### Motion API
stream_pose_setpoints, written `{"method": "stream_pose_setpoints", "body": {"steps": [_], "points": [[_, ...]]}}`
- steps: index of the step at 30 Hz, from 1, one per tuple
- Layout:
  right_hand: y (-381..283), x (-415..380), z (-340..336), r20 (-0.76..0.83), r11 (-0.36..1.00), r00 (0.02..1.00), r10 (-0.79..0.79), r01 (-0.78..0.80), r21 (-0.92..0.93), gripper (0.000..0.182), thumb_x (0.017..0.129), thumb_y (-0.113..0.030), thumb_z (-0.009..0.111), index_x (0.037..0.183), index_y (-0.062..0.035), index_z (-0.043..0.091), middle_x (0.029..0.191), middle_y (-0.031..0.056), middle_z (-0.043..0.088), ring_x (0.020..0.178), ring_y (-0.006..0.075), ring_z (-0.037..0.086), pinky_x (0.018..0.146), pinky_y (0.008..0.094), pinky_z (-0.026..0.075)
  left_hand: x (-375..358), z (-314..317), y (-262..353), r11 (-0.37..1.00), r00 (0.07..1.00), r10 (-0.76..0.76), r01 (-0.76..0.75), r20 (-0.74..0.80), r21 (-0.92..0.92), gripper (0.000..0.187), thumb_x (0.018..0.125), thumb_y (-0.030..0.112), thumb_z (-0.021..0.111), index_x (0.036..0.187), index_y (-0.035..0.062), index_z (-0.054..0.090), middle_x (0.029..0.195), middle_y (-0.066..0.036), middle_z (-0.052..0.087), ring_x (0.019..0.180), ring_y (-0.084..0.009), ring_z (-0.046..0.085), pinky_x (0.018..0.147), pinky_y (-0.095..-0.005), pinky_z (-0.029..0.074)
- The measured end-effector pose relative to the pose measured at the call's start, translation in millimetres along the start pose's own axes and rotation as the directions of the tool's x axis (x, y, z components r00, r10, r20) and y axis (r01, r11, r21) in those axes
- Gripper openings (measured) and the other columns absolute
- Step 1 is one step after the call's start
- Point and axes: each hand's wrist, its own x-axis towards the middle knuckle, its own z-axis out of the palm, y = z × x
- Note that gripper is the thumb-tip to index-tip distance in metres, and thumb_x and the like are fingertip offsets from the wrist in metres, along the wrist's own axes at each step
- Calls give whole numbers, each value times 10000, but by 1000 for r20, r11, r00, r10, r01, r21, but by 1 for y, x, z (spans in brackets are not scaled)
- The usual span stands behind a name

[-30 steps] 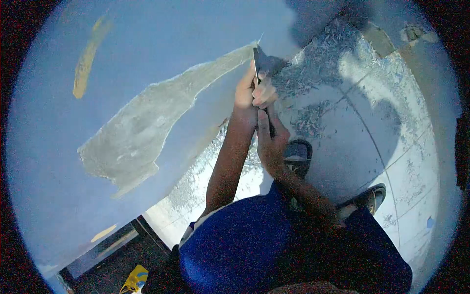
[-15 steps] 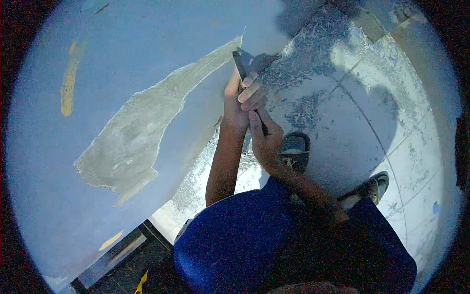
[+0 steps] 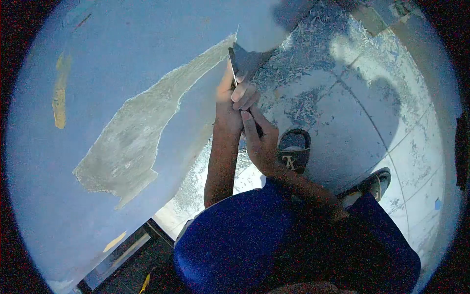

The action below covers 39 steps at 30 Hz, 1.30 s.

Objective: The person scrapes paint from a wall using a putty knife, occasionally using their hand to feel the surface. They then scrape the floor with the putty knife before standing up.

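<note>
Paint, pale blue, covers the wall (image 3: 122, 59) at far left, with a yellowish streak (image 3: 59, 105) on it, and then comes a rough grey patch (image 3: 129, 144), tapering up towards the flat tool (image 3: 232, 60). My left hand (image 3: 225, 95) is closed around that tool, fingers curled over it just below its exposed, narrow end; whether that end touches the wall, I cannot tell. I judge it light and stiff, its thin edge likely sharp, so the body is the place to hold, well back from the tip. Just to the right and lower, my right hand (image 3: 264, 144) is wrapped about the dark lower end, which should steady any twisting. Dust could make the tool slippery. Farther right, flakes (image 3: 303, 54) litter the floor (image 3: 352, 132), dry and brittle by their look.
</note>
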Motion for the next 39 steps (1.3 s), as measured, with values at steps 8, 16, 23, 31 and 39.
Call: {"method": "stream_pose_setpoints", "body": {"steps": [8, 16, 23, 31, 39], "points": [[-21, 3, 0, 16, 990, 999, 29, -27, -139, 288, 886, -150, 532, 1101, 40, 561, 653, 100, 590, 594, 61, 470, 514, 251, 398, 6, 13, -1, 959, 974, 155, -108, -165, 263, 378, 978, 341, 234, 752, 137, 457, 402, 86, 300, 270, -29, 202, 273, -170, 190], [-24, 4, -9, -35, 974, 997, 64, -70, -216, 295, 899, -168, 517, 1108, 36, 555, 650, 76, 569, 595, 53, 446, 518, 234, 392, 7, 17, -7, 977, 984, 123, -97, -131, 188, 394, 978, 344, 231, 737, 131, 457, 401, 83, 306, 274, -38, 223, 277, -187, 204], [-14, 0, -4, 6, 995, 998, 56, -56, -87, 324, 913, -175, 492, 1163, 29, 527, 613, 47, 536, 570, 59, 438, 499, 231, 376, -1, 15, -5, 956, 972, 141, -84, -188, 281, 386, 977, 350, 229, 747, 133, 450, 406, 86, 306, 272, -38, 230, 276, -192, 200], [-16, 3, -1, -67, 993, 996, -54, 46, -113, 286, 905, -181, 501, 1078, 36, 571, 606, 68, 549, 564, 59, 447, 500, 244, 379, 15, -10, -5, 987, 974, 144, -155, 175, 48, 192, 955, 209, 332, 999, 113, 492, 502, 69, 371, 317, -30, 259, 331, -187, 232], [-17, 1, -2, -18, 993, 999, -44, 41, -112, 265, 909, -173, 493, 1044, 38, 576, 647, 44, 547, 592, 63, 430, 514, 245, 374, 5, 3, 0, 999, 998, 33, -34, 50, 12, 389, 944, 432, 335, 695, 157, 453, 394, 84, 283, 276, -41, 203, 319, -207, 160]]}}
